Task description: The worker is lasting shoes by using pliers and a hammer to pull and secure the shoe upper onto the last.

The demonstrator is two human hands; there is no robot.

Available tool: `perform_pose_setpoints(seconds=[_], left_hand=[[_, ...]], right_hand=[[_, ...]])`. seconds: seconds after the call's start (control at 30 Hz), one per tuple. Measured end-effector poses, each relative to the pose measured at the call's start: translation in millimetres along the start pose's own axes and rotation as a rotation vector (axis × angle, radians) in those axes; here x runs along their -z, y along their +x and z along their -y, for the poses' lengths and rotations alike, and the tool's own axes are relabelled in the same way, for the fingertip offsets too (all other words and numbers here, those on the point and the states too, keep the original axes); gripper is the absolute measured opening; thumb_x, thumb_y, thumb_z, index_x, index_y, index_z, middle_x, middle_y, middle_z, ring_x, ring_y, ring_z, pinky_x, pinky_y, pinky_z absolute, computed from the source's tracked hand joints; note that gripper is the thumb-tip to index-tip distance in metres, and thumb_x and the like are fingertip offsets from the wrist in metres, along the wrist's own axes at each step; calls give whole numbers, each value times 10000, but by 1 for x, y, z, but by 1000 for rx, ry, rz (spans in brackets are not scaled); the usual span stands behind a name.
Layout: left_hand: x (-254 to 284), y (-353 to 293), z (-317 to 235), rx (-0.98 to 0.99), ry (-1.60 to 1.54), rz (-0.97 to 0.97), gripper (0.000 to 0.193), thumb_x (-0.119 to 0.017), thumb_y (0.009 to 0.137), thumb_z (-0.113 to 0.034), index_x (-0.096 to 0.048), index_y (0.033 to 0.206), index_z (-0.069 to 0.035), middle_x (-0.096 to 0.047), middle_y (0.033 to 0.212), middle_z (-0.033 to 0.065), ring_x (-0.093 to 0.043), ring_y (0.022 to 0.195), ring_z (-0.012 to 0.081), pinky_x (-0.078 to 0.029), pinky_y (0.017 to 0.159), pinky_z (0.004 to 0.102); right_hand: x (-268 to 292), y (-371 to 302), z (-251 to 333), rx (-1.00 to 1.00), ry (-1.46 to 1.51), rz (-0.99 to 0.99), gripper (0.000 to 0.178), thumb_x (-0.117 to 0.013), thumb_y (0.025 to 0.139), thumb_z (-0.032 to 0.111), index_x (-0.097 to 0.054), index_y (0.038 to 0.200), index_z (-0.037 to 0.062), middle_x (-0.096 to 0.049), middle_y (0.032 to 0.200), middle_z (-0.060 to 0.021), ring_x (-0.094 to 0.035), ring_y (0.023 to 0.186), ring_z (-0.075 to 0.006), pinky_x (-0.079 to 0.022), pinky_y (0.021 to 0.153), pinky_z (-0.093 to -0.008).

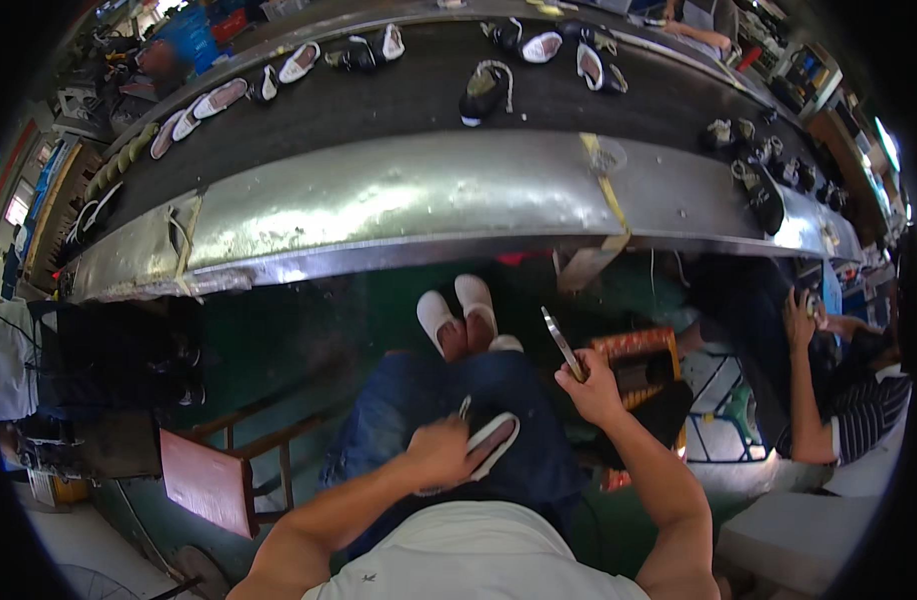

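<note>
Left hand (441, 450) grips 1 shoe (491, 445); right hand (591, 390) holds 1 knife (561, 343).

Open gap above lap, steel conveyor edge (429, 215) ahead, wooden stool (214, 480) left, co-worker's arm (804, 390) right

An orange-red printed carton (639, 350) sits beside the right knee.

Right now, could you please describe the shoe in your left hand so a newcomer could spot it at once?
Start at the long dark conveyor belt with its shiny metal edge, then drop to the lap in blue jeans below it. The shoe rests there, gripped by the left hand. Unlike the belt's shoes, it lies in a hand, dark with a white sole rim.
</note>
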State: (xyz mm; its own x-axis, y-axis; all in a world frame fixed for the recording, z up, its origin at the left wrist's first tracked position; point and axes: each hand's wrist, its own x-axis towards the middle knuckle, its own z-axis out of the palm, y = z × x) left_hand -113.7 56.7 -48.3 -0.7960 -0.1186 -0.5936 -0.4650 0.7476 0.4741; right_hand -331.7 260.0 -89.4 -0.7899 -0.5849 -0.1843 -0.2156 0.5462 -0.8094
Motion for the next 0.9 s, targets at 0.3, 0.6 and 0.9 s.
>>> perform_pose_setpoints(seconds=[0.3,0.6,0.9], left_hand=[[6,65,43,-265,-931,-209,413,-682,984,-297,-647,1299,-33,-656,1121,19,-610,1006,89,-504,897,256],[-32,-33,82,-405,-680,-706,535,-601,1031,-268,-432,1507,-91,-416,1470,146,-401,1379,271,-277,1183,386],[-22,-26,80,-434,-623,-604,508,-490,1094,-291,-360,1537,-79,-415,1499,123,-396,1397,222,-294,1176,345]], right_hand=[[-5,-107,15,-43,268,105,275,-634,980,195,-581,1135,-26,-668,893,-49,-630,805,-128,-518,761,-295],[-44,-134,84,72,140,661,310,-611,1001,225,-620,1220,5,-691,827,-84,-656,721,-208,-534,744,-348],[-61,-104,86,-75,424,827,230,-592,1027,181,-623,1164,-1,-664,828,-38,-601,682,-102,-506,622,-293]])
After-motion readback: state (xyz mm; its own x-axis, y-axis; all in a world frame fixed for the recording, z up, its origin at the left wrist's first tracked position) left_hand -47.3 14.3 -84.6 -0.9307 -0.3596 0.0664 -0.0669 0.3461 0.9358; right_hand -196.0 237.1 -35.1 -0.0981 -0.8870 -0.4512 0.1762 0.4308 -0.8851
